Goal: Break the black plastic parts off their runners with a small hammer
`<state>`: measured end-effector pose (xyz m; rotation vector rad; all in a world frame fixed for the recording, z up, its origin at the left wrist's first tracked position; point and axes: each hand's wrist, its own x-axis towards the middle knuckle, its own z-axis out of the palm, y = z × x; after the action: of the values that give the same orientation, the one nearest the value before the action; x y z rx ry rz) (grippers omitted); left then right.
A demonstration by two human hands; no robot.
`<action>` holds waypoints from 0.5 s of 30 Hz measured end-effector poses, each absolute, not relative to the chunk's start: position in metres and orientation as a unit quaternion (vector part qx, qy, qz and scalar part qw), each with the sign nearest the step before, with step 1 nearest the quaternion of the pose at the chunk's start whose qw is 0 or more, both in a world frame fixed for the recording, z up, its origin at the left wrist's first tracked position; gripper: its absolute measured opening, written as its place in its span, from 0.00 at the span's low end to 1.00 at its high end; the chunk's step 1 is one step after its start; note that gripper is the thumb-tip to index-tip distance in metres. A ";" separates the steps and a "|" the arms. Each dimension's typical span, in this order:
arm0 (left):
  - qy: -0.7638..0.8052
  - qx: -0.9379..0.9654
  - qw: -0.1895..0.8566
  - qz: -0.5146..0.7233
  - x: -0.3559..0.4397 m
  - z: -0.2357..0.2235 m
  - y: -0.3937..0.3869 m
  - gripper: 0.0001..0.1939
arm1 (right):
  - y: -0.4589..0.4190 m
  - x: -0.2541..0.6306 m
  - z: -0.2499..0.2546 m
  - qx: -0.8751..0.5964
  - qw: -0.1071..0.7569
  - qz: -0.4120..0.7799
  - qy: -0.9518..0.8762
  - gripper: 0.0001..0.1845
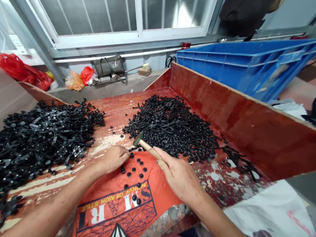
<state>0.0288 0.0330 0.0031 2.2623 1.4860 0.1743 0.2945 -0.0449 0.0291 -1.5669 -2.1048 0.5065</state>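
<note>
My right hand [177,175] is closed around the wooden handle of a small hammer [150,148]. The hammer's dark greenish head points away to the left, just beyond my left fingertips. My left hand [114,158] is pinched at the top edge of an orange printed cloth [111,190], with a small black plastic part [131,150] at its fingertips, partly hidden. Several small round black caps [133,169] lie scattered on the cloth between my hands.
A heap of black strip-like parts [46,129] covers the table's left; another black pile [171,126] lies beyond the hammer. A red-brown wooden board [235,114] walls the right side, with a blue crate [213,65] behind. A white sack [276,219] is at lower right.
</note>
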 end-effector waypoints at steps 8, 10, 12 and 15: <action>0.530 0.819 0.202 0.080 0.027 0.002 0.027 0.18 | -0.048 0.286 0.029 -0.552 0.282 0.145 -0.771 0.26; 0.527 0.819 0.208 0.087 0.025 0.000 0.027 0.18 | -0.048 0.282 0.023 -0.548 0.243 0.145 -0.787 0.27; 0.522 0.820 0.216 0.093 0.024 -0.002 0.028 0.18 | -0.048 0.280 0.018 -0.547 0.196 0.152 -0.799 0.26; 0.515 0.821 0.226 0.102 0.022 -0.006 0.028 0.19 | -0.049 0.279 0.017 -0.560 0.215 0.150 -0.786 0.26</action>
<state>0.0216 0.0281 -0.0061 2.2627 1.4198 0.2813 0.2787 -0.0485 0.0165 -1.5516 -2.1794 0.4148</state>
